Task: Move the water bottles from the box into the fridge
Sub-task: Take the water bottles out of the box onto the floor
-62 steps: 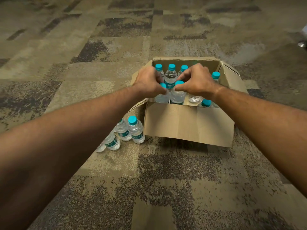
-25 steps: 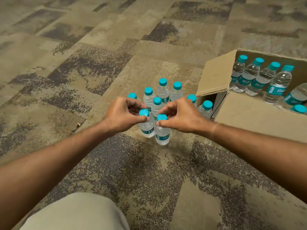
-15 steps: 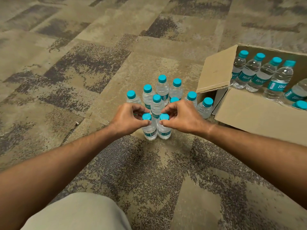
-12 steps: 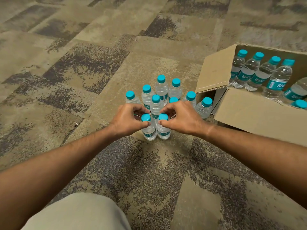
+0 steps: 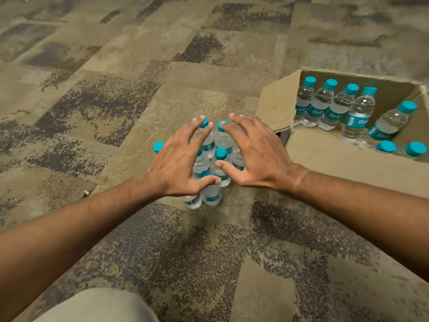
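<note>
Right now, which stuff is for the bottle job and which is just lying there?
For the job:
- bottles on the carpet
- bottles in the box
- cardboard box
- left hand, fingers spread, holding nothing
- right hand, fingers spread, holding nothing

Just there:
- patterned carpet
- small pale scrap on the carpet
- the person's beige-clad knee

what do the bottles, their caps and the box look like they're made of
Bottles: clear, glossy plastic by the look; you see through them and they catch highlights.
Caps: opaque teal, probably plastic, smooth.
Box: brown cardboard, matte, with folded flaps and a raw cut edge.
</note>
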Demonstrator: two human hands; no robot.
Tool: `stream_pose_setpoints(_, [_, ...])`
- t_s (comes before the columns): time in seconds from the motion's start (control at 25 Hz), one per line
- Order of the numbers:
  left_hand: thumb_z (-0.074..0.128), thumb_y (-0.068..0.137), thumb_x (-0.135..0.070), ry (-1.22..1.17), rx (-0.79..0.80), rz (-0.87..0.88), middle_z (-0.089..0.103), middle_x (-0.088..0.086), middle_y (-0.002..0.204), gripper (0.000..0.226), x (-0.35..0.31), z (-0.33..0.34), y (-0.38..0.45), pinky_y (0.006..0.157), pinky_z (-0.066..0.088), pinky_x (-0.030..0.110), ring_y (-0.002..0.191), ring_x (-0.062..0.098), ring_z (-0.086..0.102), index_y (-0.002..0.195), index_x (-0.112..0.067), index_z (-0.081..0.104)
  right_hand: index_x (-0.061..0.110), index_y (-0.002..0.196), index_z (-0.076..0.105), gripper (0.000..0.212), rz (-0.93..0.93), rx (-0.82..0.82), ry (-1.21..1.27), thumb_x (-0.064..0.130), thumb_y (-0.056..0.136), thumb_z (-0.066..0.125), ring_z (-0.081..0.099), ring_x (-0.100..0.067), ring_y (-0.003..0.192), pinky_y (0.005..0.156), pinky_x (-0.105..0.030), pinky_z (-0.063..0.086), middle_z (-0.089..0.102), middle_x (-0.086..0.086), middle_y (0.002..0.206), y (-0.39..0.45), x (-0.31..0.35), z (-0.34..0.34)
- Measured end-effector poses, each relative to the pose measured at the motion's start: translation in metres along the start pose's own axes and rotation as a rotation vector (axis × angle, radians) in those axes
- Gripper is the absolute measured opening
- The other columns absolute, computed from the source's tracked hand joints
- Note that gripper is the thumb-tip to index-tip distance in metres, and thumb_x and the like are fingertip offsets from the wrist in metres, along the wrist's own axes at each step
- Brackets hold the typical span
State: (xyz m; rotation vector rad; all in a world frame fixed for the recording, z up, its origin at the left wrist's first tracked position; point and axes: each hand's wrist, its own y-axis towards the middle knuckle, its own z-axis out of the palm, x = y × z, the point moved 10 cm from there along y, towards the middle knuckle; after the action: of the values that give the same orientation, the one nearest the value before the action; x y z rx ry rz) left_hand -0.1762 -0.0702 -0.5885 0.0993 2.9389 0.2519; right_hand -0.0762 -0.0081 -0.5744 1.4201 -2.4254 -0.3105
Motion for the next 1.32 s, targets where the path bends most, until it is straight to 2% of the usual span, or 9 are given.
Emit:
stream_pose_setpoints(0.12, [0.043,0.071,-0.080,0.033,0.025,0.044,0.016,0.019,0.159,0.112,-0.021,0.001,0.038,0.116,0.022,0.046,0.146,0.034,0.020,0.154,-0.009,0.017,0.009,0.143,0.041,0.086,0.097,-0.022,-0.068,0.066,0.078,0.046,0.043,-0.035,0.129,0.105,-0.045,0.039,0.042,-0.020,0.146,-0.003,-0.039,-0.015])
stream_pose_setpoints(0.32, [0.040,0.069,-0.079,0.013,0.045,0.117,0.018,0.021,0.158,0.114,-0.066,0.010,0.107,0.118,0.018,0.043,0.146,0.034,0.019,0.153,-0.006,0.017,0.011,0.147,0.036,0.089,0.290,-0.032,-0.128,0.068,0.079,0.046,0.038,-0.034,0.134,0.109,-0.047,0.033,0.038,-0.019,0.149,-0.022,-0.119,-0.038])
stream_pose_setpoints(0.44, [0.040,0.066,-0.078,-0.024,0.082,0.142,0.024,0.020,0.156,0.114,-0.098,0.026,0.145,0.117,0.023,0.044,0.144,0.033,0.024,0.152,-0.006,0.020,0.011,0.147,0.034,0.089,0.384,-0.032,-0.139,0.070,0.080,0.040,0.038,-0.032,0.134,0.110,-0.046,0.034,0.039,-0.018,0.148,-0.044,-0.167,-0.052])
stream_pose_setpoints(0.6, [0.042,0.066,-0.078,-0.096,0.131,0.177,0.032,0.018,0.152,0.111,-0.151,0.054,0.181,0.115,0.029,0.042,0.138,0.032,0.033,0.149,-0.006,0.027,0.009,0.143,0.041,0.083,0.502,-0.059,-0.153,0.064,0.081,0.046,0.048,-0.031,0.122,0.104,-0.042,0.040,0.050,-0.017,0.137,-0.083,-0.224,-0.071])
stream_pose_setpoints(0.76, [0.049,0.072,-0.069,-0.133,0.174,0.240,0.040,0.013,0.146,0.096,-0.212,0.083,0.204,0.112,0.032,0.040,0.134,0.029,0.038,0.146,-0.009,0.036,0.011,0.136,0.048,0.075,0.601,-0.028,-0.149,0.057,0.078,0.051,0.053,-0.031,0.112,0.097,-0.040,0.044,0.057,-0.015,0.124,-0.132,-0.267,-0.086])
stream_pose_setpoints(0.92, [0.057,0.083,-0.055,-0.179,0.223,0.267,0.050,0.012,0.136,0.073,-0.259,0.111,0.219,0.104,0.038,0.039,0.127,0.028,0.045,0.140,-0.011,0.045,0.009,0.129,0.057,0.067,0.691,0.085,-0.123,0.045,0.072,0.052,0.056,-0.034,0.111,0.097,-0.039,0.046,0.061,-0.016,0.120,-0.176,-0.298,-0.089])
stream_pose_setpoints(1.08, [0.060,0.090,-0.042,-0.204,0.230,0.252,0.057,0.011,0.128,0.052,-0.289,0.128,0.236,0.101,0.043,0.037,0.119,0.027,0.052,0.132,-0.012,0.054,0.009,0.122,0.063,0.047,0.727,0.130,-0.095,0.026,0.078,0.065,0.060,-0.031,0.101,0.089,-0.032,0.048,0.064,-0.016,0.112,-0.197,-0.316,-0.094])
stream_pose_setpoints(1.2, [0.065,0.089,-0.038,-0.198,0.268,0.215,0.061,0.010,0.126,0.046,-0.301,0.135,0.249,0.097,0.047,0.036,0.114,0.024,0.057,0.127,-0.013,0.059,0.009,0.122,0.064,0.043,0.705,0.187,-0.077,0.020,0.080,0.070,0.062,-0.027,0.098,0.083,-0.026,0.045,0.067,-0.014,0.112,-0.195,-0.324,-0.094])
stream_pose_setpoints(1.32, [0.073,0.085,-0.033,-0.251,0.382,0.129,0.063,0.006,0.125,0.047,-0.301,0.145,0.257,0.097,0.050,0.032,0.112,0.018,0.059,0.126,-0.013,0.061,0.009,0.121,0.065,0.044,0.697,0.251,-0.017,0.020,0.080,0.075,0.064,-0.023,0.100,0.093,-0.031,0.052,0.068,-0.011,0.114,-0.192,-0.330,-0.084])
